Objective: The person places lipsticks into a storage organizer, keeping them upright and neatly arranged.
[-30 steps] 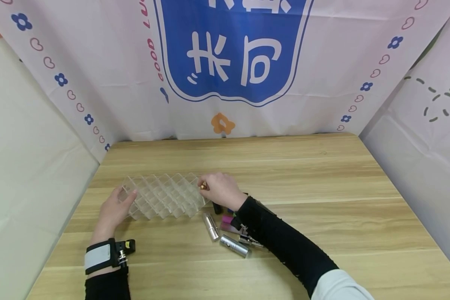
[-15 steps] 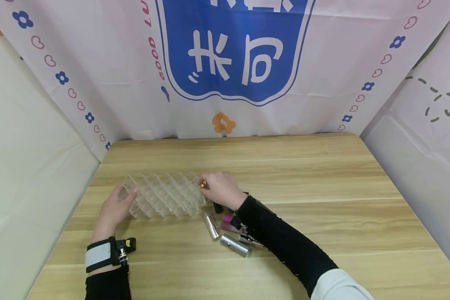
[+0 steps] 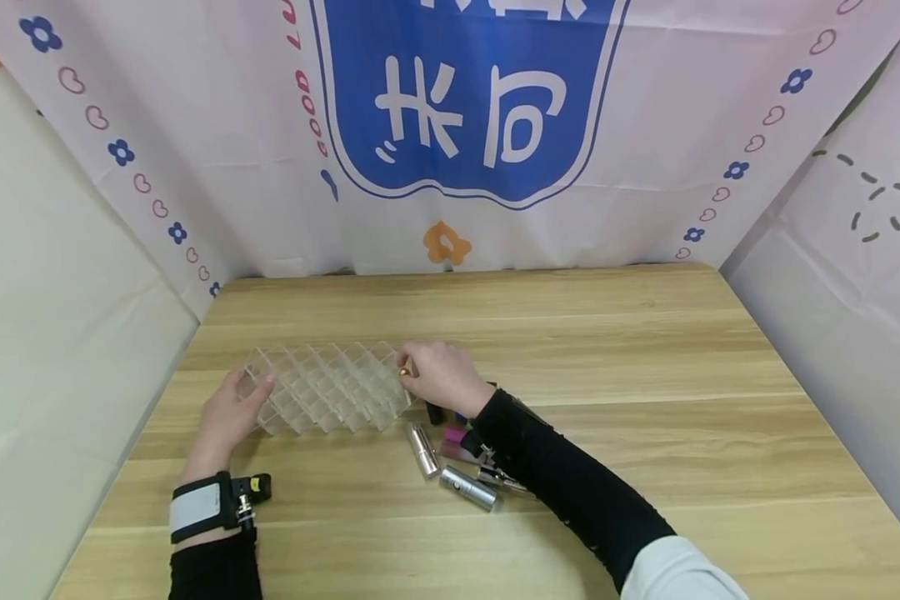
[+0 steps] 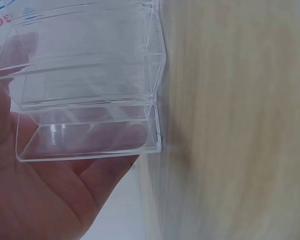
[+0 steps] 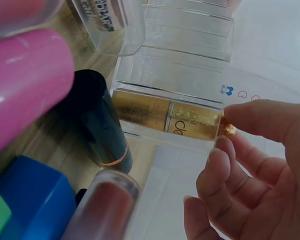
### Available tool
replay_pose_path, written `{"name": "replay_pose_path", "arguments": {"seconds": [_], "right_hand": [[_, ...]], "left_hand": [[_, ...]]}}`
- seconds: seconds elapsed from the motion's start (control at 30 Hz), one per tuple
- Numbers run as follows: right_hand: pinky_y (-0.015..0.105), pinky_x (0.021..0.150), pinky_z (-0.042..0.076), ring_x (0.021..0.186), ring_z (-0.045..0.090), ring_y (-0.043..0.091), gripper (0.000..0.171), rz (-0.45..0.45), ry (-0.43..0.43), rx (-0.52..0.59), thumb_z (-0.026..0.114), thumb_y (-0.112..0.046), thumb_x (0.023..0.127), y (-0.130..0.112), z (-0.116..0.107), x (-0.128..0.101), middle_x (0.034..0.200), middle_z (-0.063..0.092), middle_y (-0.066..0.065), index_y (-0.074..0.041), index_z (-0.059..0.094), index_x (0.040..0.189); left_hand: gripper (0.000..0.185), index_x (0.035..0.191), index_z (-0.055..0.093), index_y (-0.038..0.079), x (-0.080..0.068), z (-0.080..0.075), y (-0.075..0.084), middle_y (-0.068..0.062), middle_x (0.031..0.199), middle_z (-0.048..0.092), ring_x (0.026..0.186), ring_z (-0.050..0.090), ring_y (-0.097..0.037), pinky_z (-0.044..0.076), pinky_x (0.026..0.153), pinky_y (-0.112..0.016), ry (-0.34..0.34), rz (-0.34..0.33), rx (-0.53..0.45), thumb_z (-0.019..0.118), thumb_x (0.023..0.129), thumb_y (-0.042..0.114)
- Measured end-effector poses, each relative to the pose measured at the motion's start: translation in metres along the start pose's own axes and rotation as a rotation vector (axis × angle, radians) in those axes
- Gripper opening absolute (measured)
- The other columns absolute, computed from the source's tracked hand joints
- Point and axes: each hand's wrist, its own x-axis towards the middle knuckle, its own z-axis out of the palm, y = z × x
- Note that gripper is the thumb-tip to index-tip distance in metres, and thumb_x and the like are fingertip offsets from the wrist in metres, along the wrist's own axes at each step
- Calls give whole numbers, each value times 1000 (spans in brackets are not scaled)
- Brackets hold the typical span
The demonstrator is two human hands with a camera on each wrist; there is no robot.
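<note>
Fingertips of the right hand [image 3: 438, 377] pinch the gold lipstick [image 5: 170, 117], already mostly inside a cell at the clear organizer's [image 3: 322, 390] three-o'clock end, so it should be pushed straight while the left hand's [image 3: 228, 417] relaxed, spread fingers brace nine o'clock.
</note>
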Motion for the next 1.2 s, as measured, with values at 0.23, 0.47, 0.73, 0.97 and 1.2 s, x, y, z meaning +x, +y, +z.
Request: {"name": "replay_pose_path", "arguments": {"seconds": [0.23, 0.47, 0.73, 0.97, 1.2], "right_hand": [[17, 48, 40, 54, 52, 3, 18, -3, -14, 34, 68, -27, 93, 4, -7, -3, 75, 65, -6, -17, 67, 108], [18, 50, 42, 56, 54, 4, 19, 33, -31, 53, 68, -24, 92, 15, -13, -7, 74, 63, -7, -15, 67, 108], [23, 56, 45, 60, 57, 7, 19, 52, -49, 64, 69, -27, 91, 31, -17, -15, 73, 62, -7, -15, 69, 106], [24, 58, 45, 63, 56, 9, 18, 84, -54, 62, 69, -30, 91, 43, -21, -23, 75, 62, -5, -15, 70, 100], [23, 60, 46, 65, 56, 7, 16, 106, -37, 7, 69, -31, 90, 56, -18, -35, 75, 65, -6, -16, 72, 96]], "left_hand": [[93, 156, 2, 0, 1, 0, 1, -36, 158, 10, 142, 15, -60, 22, 110, -74, 0, 1, 8, 31, 98, 67], [92, 156, 3, 0, 2, 1, 1, -37, 158, 11, 141, 15, -60, 22, 109, -75, 6, 8, 3, 31, 98, 66], [93, 157, 3, 1, 2, 1, 3, -37, 158, 11, 141, 15, -60, 23, 108, -75, 1, 6, -4, 30, 98, 67], [92, 156, 2, 0, 2, 1, 4, -37, 158, 10, 141, 15, -60, 22, 109, -74, -1, 5, 0, 30, 98, 66], [93, 156, 2, 0, 0, 1, 2, -38, 157, 11, 140, 16, -61, 23, 108, -75, -6, 13, 6, 30, 98, 66]]}}
